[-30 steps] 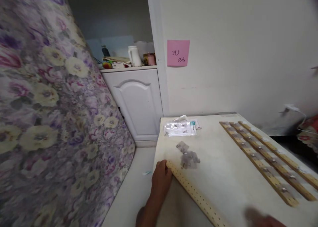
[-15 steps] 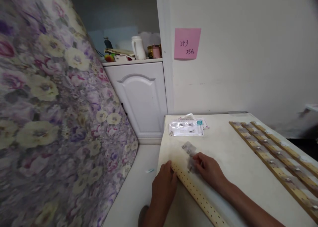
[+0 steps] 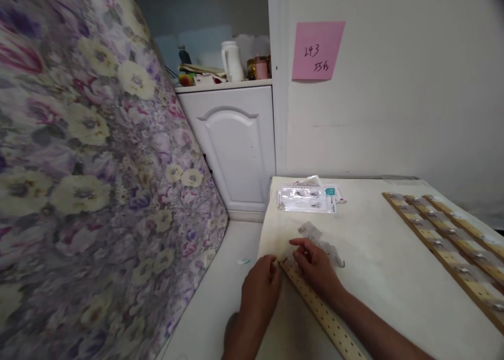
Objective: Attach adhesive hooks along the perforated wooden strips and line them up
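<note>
A narrow pale wooden strip with rows of small holes runs from the table's left side toward me. My left hand has its fingers curled at the far end of this strip, thumb and index pressed together there. Over the same end, my right hand pinches what looks like a small clear plastic piece, partly hidden, with its index finger stretched out. Just beyond the right hand lie several small clear plastic pieces with metal hooks, partly covered by the hand.
Flat clear packages lie at the table's back left. Three wooden strips bearing clear pieces and hooks line the right side. A floral curtain hangs left, beside a white cabinet. A pink note is on the wall.
My right hand has moved left from the loose hook pieces to the strip's far end. My left hand stays at that end. The view has shifted slightly.
</note>
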Available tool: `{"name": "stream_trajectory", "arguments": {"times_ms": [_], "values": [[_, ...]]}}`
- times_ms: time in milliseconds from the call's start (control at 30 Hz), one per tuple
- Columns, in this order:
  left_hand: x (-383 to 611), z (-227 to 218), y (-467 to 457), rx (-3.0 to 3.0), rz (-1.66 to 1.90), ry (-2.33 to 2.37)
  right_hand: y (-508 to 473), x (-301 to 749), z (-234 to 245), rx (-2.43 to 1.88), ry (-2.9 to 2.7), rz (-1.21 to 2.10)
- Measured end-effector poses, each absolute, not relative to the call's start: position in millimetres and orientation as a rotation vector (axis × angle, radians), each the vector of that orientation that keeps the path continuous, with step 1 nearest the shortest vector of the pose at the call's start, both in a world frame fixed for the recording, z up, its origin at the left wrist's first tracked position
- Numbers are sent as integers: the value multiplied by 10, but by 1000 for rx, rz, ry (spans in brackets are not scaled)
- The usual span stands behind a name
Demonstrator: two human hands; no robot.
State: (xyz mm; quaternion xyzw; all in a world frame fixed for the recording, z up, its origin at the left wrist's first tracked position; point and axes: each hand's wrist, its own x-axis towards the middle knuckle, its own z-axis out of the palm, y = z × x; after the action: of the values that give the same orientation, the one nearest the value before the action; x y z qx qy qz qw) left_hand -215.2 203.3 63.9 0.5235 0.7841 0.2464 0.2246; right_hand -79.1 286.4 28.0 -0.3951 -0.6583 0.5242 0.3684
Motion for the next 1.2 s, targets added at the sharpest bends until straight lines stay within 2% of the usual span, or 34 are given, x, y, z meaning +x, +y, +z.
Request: {"name": "stream_trajectory", "arguments": {"times_ms": [167, 300, 667, 1200], "values": [[-2098, 582, 2052, 1431, 708, 2165, 2845, -754, 189, -1030, -1965, 959], [-2063, 542, 2080, 1404, 802, 2156, 2838, -746, 145, -1005, -2079, 858], [-2025, 499, 2105, 1252, 977, 2079, 2908, -717, -3, -1035, -1982, 856], [-1953, 498, 2063, 1242, 966, 2119, 2905, -723, 21, -1068, -1958, 856]]}}
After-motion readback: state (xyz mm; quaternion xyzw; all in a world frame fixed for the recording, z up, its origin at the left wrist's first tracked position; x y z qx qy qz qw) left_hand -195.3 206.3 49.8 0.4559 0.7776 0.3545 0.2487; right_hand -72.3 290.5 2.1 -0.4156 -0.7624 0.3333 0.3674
